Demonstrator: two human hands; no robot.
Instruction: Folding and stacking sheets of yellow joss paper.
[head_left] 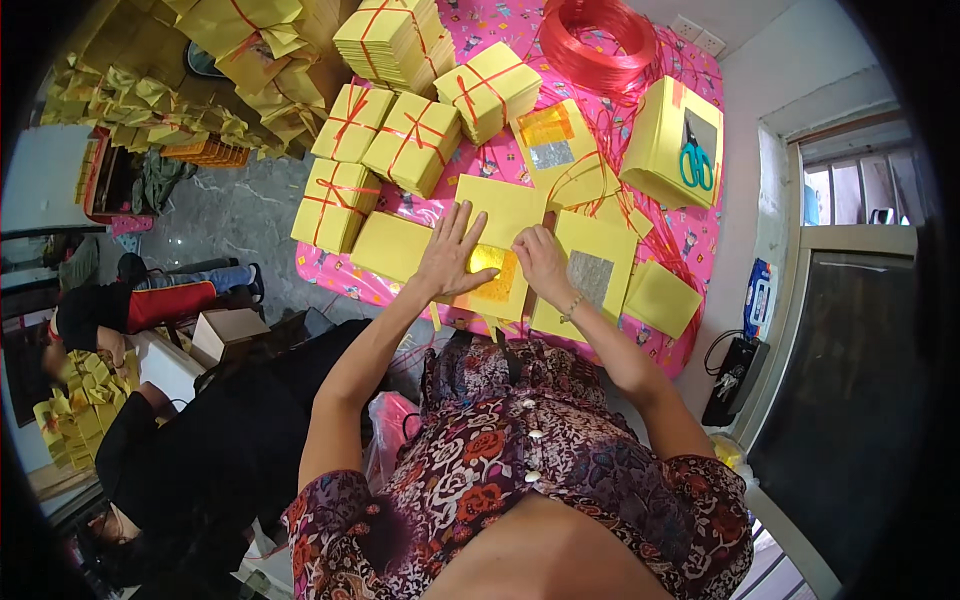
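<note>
My left hand (450,258) lies flat with spread fingers on a yellow paper sheet (505,208). Its thumb reaches over a shiny gold-orange foil square (496,280) on that sheet. At the sheet's right edge my right hand (541,262) is curled, fingertips pressed together; whatever they pinch is hidden. Just right of it lies another yellow sheet with a silver foil patch (590,276). A plain yellow paper stack (388,246) sits left of my left hand.
Yellow paper bundles (415,145) tied with red ribbon fill the table's left and back. A red ribbon coil (598,45) lies behind. Teal-handled scissors (696,165) rest on a yellow stack (652,140) at right. Two people sit at left, near folded yellow paper (85,415).
</note>
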